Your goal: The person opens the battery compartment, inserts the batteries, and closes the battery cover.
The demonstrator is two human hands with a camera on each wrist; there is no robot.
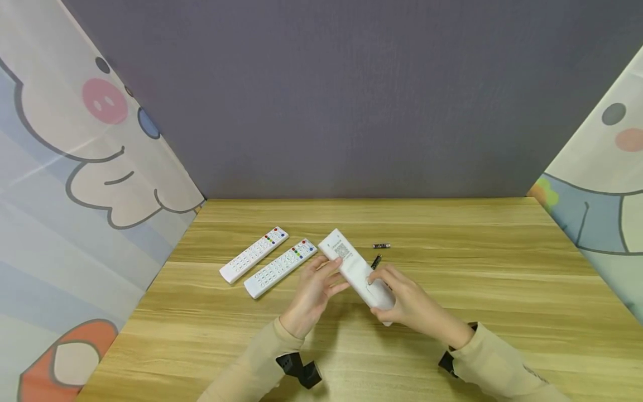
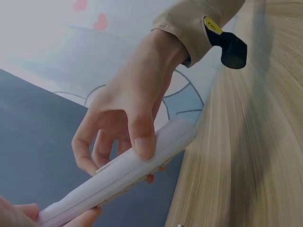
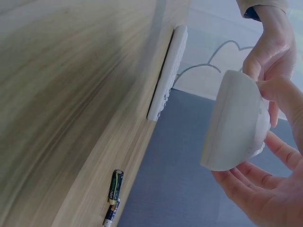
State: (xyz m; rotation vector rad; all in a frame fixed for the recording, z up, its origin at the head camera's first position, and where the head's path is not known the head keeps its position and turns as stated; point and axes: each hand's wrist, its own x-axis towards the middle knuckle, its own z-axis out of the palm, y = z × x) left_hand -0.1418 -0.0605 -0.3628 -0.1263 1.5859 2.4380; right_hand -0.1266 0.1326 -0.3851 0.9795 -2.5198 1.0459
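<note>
Mid-frame, the left hand [image 1: 311, 290] pinches the upper part and the right hand [image 1: 411, 300] grips the lower end of a back-side-up white remote control [image 1: 358, 272], with two dark batteries [image 1: 382, 245] to its right and two button-side-up remotes [image 1: 281, 268] at left on the wood-grain table [image 1: 502, 262].

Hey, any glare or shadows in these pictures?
Head: soft shadow on the table below the held remote; left wrist: patterned backdrop washed out bright at upper left, broad shadow down the table; right wrist: dim shadow band across the table.
</note>
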